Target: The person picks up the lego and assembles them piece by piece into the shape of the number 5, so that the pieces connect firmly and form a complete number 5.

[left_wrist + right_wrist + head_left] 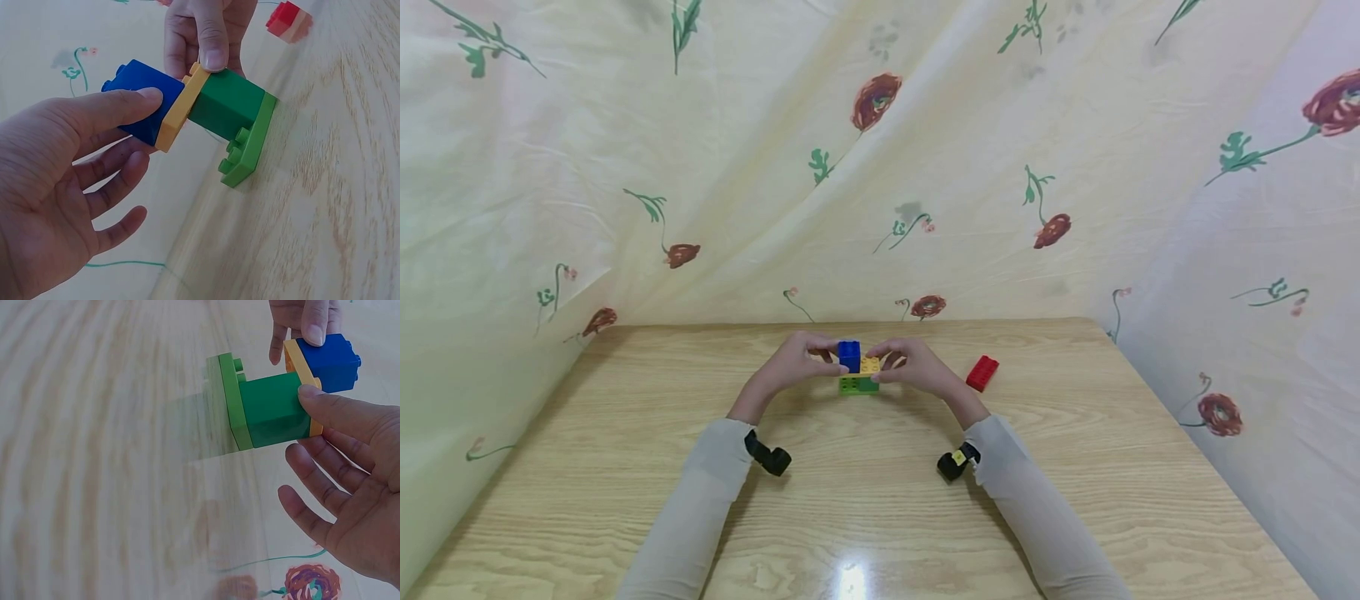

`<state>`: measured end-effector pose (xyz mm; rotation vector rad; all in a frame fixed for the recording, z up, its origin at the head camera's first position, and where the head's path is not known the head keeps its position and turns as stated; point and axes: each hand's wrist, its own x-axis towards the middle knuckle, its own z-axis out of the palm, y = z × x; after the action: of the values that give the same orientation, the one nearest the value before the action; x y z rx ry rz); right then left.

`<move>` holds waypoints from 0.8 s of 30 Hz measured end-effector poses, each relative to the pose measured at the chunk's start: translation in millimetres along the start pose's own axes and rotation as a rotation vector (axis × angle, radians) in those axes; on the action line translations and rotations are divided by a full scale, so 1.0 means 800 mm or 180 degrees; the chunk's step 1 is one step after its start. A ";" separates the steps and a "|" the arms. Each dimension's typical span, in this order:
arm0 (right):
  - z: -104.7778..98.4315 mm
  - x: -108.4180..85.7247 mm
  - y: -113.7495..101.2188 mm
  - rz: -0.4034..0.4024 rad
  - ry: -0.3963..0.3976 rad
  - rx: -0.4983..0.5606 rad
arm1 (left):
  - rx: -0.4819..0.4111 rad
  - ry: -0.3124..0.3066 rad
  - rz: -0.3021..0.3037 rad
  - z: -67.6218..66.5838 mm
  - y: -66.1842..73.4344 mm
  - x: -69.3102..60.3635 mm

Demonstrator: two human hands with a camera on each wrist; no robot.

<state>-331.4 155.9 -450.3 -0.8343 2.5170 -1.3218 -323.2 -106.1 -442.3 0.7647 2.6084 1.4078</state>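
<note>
A small stack of toy building bricks stands on the wooden table between the two hands. At its bottom lies a light green plate (pixel 250 150), with a dark green brick (pixel 275 406) on its right part. A yellow plate (pixel 870 365) tops that brick and juts out leftward over the light green one. On the yellow plate's left end sits a blue brick (pixel 849 357), pinched by the left hand (pixel 797 360) with thumb and fingers. From the other side the right hand (pixel 917 367) grips the stack where the yellow plate meets the dark green brick.
A red brick (pixel 982 373) lies on the table (pixel 865 500) to the right of the right hand. Flower-patterned cloth (pixel 760 167) hangs behind the table and along its sides. Each wrist wears a black camera band (pixel 767 454).
</note>
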 end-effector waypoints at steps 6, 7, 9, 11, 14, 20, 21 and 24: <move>0.000 -0.001 0.000 -0.0001 0.0023 0.0014 | -0.0085 0.0005 -0.0002 0.001 -0.003 0.000; 0.000 0.000 0.000 0.0006 0.0024 0.0011 | -0.0092 0.0005 -0.0002 0.001 -0.003 0.000; -0.001 -0.001 -0.001 0.0023 0.0025 -0.0002 | -0.0094 0.0001 -0.0007 0.001 -0.003 0.000; -0.001 -0.001 -0.001 0.0036 0.0026 -0.0009 | -0.0086 -0.0009 -0.0027 0.001 -0.003 0.000; -0.001 -0.001 -0.001 0.0027 0.0026 -0.0007 | -0.0093 -0.0040 -0.0061 0.000 -0.002 0.001; -0.001 -0.002 0.000 -0.0009 0.0029 0.0057 | -0.0083 -0.0090 -0.0096 -0.002 0.002 0.000; -0.001 -0.002 0.000 -0.0016 0.0028 0.0064 | -0.0069 -0.0095 -0.0096 -0.002 0.002 0.000; -0.001 -0.002 0.001 -0.0034 0.0028 0.0068 | -0.0026 -0.0105 -0.0083 -0.002 0.003 0.000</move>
<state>-330.6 157.7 -450.5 -0.8405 2.5039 -1.3563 -323.1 -106.3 -439.3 0.7435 2.5769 1.3859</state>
